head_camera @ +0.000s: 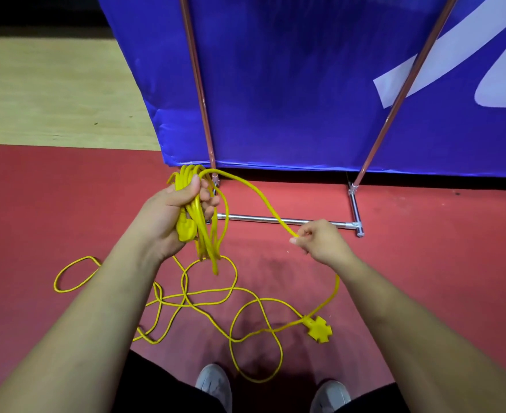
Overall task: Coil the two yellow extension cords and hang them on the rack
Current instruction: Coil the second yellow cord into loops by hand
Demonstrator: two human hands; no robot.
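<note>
My left hand [174, 216] grips a bundle of yellow cord loops [207, 242] with a yellow plug [185, 229] hanging below the palm. From the top of the bundle a strand arcs right to my right hand [320, 241], which pinches the cord [263, 201] between thumb and fingers. From there the cord drops to the red floor and ends in a yellow cross-shaped socket [320, 328]. More yellow cord [186, 299] lies in loose tangled loops on the floor below my hands. The rack's metal base [290, 220] stands just beyond my hands.
A blue banner [290, 84] hangs behind the rack's two upright poles [199, 84]. The floor is red [424, 248] here and pale wood [52, 90] at the far left. My grey shoes [216, 386] stand at the bottom edge, close to the loose loops.
</note>
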